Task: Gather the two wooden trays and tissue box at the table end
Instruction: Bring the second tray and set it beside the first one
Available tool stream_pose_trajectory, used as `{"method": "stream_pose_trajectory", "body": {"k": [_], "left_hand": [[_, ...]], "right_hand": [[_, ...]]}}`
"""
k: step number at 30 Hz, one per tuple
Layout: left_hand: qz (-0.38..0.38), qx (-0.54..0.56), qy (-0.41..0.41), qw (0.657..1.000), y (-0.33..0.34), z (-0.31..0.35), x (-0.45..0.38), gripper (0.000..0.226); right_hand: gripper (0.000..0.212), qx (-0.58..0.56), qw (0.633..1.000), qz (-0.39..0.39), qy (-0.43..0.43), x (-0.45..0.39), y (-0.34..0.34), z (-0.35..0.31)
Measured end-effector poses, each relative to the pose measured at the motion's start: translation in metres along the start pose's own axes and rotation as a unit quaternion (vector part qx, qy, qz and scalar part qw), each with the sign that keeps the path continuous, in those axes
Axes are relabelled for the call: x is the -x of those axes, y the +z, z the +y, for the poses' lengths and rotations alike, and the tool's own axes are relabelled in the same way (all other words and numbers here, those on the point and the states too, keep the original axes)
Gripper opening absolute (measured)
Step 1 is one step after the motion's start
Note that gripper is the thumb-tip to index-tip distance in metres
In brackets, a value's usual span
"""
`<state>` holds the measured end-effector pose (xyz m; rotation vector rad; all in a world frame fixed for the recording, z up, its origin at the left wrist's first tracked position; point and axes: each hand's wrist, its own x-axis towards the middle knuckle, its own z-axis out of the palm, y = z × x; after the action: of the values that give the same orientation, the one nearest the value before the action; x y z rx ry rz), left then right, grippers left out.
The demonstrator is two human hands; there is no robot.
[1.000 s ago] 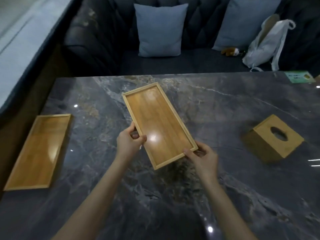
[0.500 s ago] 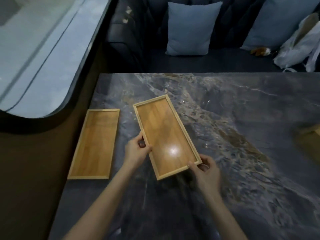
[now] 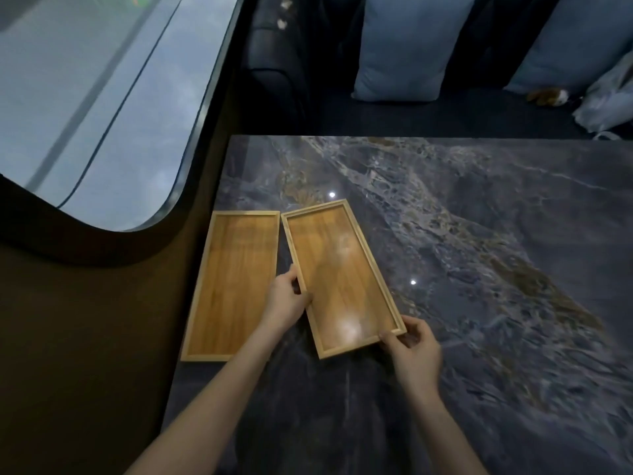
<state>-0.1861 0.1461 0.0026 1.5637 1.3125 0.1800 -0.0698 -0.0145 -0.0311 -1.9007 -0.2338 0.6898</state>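
Both bare forearms rise from the bottom edge toward mid-frame; the left hand [image 3: 286,298] pinches with thumb over fingers, left of centre; the right hand [image 3: 414,344] curls closed, lower and right of it.

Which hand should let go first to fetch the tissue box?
Right, probably. The right hand only pinches the near corner of the held tray, on the open table side; the left hand sits between the trays. The box isn't in view.

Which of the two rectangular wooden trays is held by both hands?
The angled wooden tray on the right: the left hand grips its long side and the right hand its near corner. The other wooden tray, by the table's left edge, lies untouched.
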Motion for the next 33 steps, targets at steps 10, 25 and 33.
{"method": "stream_pose_trajectory", "body": {"k": [10, 25, 33], "left_hand": [[-0.020, -0.169, 0.018, 0.985, -0.006, -0.019, -0.025, 0.057], [0.026, -0.314, 0.008, 0.949, 0.003, -0.034, -0.038, 0.052], [0.035, -0.328, 0.012, 0.944, 0.003, -0.034, -0.037, 0.054]], "right_hand": [[0.024, 0.019, 0.999, 0.012, 0.023, 0.012, 0.017, 0.002], [0.024, 0.108, 0.993, 0.040, -0.021, 0.026, 0.037, 0.018], [0.030, 0.188, 0.981, 0.037, -0.032, 0.031, 0.039, 0.018]]}}
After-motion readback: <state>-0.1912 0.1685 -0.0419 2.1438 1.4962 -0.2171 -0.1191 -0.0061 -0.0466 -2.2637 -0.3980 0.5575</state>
